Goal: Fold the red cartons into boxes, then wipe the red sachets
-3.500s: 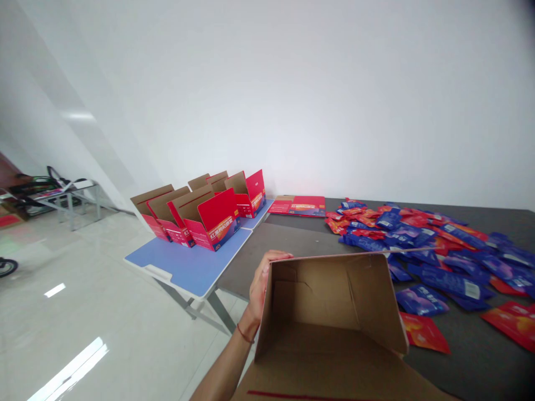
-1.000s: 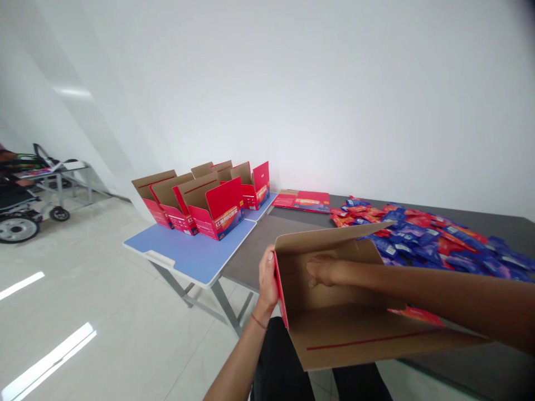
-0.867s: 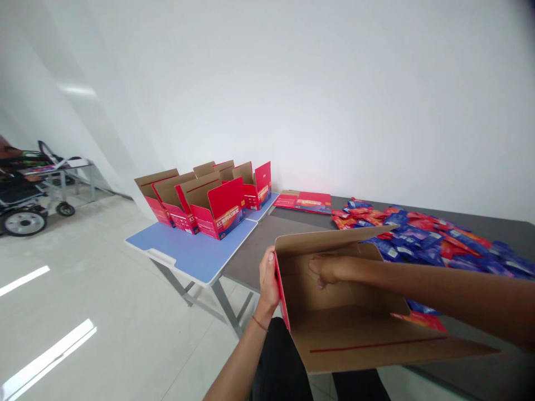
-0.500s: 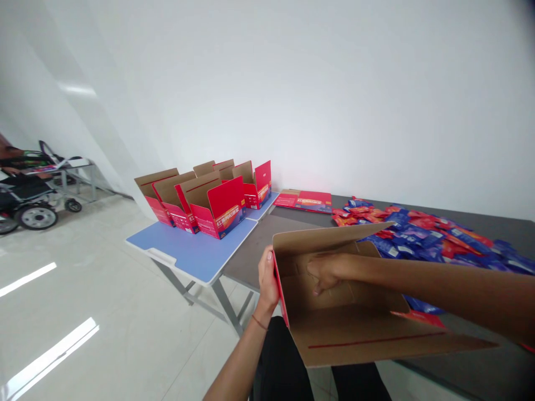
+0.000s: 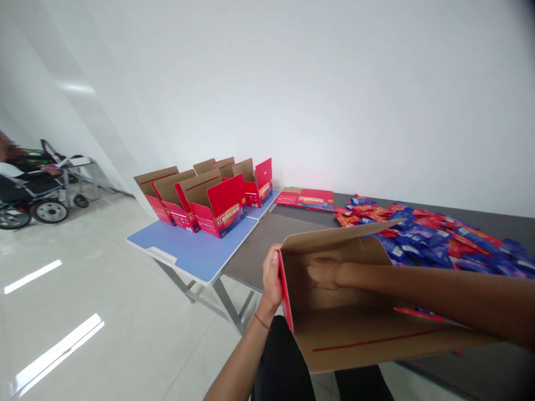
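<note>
Open cardboard carton (image 5: pixel 346 340) held on its side in front of the person, lower right of view, its red-edged rim toward the left. Left hand (image 5: pixel 271 281) grasps that rim, fingers up the outer face. Right hand (image 5: pixel 328 273) reaches in from 3 o'clock, not closed on anything, lying flatter against the inner panel than a half-second ago, when its fingers curled downward. Carton now sits slightly further right in view and covers more of a red sachet (image 5: pixel 418 312), only a sliver of which shows past the lower flap. From the carton, upright red cartons (image 5: pixel 217 206) stand at 10 o'clock on a blue folding table (image 5: pixel 184 250); a flattened red carton (image 5: pixel 304 199) lies at 12 o'clock; blue and red sachets (image 5: pixel 426 239) are heaped at 1 o'clock on a dark table (image 5: pixel 259 250).
</note>
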The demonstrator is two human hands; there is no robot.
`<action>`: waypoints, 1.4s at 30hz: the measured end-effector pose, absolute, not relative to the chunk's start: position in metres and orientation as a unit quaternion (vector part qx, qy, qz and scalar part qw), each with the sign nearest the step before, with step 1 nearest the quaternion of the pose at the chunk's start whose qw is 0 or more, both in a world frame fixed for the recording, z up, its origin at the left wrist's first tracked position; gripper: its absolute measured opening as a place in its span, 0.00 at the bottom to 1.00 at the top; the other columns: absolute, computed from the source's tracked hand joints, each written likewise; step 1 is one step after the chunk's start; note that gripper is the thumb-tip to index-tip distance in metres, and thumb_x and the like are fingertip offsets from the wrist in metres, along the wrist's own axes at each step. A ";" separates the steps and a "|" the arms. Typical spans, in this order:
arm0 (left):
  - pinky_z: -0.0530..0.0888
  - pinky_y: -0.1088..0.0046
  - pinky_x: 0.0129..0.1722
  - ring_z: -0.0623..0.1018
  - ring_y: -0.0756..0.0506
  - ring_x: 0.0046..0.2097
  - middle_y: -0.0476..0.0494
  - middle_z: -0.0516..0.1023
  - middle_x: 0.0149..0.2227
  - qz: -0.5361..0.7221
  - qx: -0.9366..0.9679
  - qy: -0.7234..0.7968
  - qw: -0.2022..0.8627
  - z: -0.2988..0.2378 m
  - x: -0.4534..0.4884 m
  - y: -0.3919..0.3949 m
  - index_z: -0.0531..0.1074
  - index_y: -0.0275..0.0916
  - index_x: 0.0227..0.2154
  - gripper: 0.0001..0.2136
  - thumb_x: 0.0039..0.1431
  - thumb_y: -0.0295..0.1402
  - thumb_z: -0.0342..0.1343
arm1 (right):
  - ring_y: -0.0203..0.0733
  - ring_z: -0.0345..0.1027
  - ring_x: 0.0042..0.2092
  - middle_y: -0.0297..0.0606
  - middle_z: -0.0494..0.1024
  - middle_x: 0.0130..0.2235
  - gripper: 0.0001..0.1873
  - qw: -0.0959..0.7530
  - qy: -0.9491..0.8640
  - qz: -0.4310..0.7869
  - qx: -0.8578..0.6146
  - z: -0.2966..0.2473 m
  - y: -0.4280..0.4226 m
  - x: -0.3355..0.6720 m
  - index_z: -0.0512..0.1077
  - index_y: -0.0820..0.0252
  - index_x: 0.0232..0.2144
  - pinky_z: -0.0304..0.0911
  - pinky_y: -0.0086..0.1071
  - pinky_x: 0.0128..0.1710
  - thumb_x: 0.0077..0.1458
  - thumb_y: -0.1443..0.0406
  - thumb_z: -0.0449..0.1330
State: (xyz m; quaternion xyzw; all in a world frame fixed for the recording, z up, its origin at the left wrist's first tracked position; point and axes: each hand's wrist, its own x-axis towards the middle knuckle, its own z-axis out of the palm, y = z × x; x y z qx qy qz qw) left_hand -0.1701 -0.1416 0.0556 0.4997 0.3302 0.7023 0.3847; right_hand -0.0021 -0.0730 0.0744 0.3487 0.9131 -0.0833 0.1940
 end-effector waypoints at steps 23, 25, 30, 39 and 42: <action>0.71 0.63 0.56 0.76 0.40 0.48 0.43 0.79 0.42 0.738 0.439 0.403 0.315 0.057 -0.171 -0.135 0.76 0.39 0.41 0.23 0.70 0.55 0.50 | 0.52 0.77 0.50 0.51 0.82 0.49 0.36 0.150 0.862 -0.408 0.260 0.240 -0.103 0.043 0.80 0.62 0.49 0.71 0.40 0.51 0.65 0.39 0.51; 0.71 0.63 0.56 0.76 0.40 0.49 0.43 0.79 0.41 0.751 0.418 0.418 0.294 0.056 -0.176 -0.128 0.76 0.39 0.40 0.22 0.69 0.55 0.51 | 0.55 0.74 0.56 0.46 0.80 0.56 0.36 0.095 0.900 -0.343 0.250 0.258 -0.120 0.061 0.76 0.51 0.58 0.69 0.39 0.53 0.53 0.40 0.66; 0.70 0.63 0.59 0.76 0.41 0.50 0.43 0.80 0.44 0.771 0.384 0.452 0.231 0.049 -0.189 -0.106 0.77 0.40 0.42 0.21 0.70 0.53 0.50 | 0.54 0.78 0.46 0.43 0.84 0.44 0.14 0.048 0.949 0.017 0.310 0.228 -0.131 0.057 0.80 0.47 0.45 0.66 0.39 0.41 0.56 0.63 0.64; 0.54 0.58 0.74 0.57 0.39 0.75 0.35 0.60 0.73 0.754 0.398 0.463 0.244 0.039 -0.260 -0.077 0.61 0.42 0.69 0.34 0.69 0.59 0.46 | 0.53 0.77 0.47 0.45 0.84 0.44 0.18 -0.017 0.941 0.174 0.289 0.249 -0.058 -0.034 0.82 0.56 0.44 0.61 0.36 0.39 0.56 0.74 0.58; 0.47 0.54 0.76 0.43 0.36 0.78 0.30 0.47 0.77 0.685 0.484 0.494 0.227 0.035 -0.287 -0.092 0.47 0.39 0.75 0.49 0.61 0.61 0.59 | 0.54 0.77 0.47 0.48 0.84 0.45 0.18 -0.002 0.944 0.186 0.273 0.256 -0.032 -0.070 0.82 0.59 0.46 0.62 0.36 0.40 0.56 0.74 0.58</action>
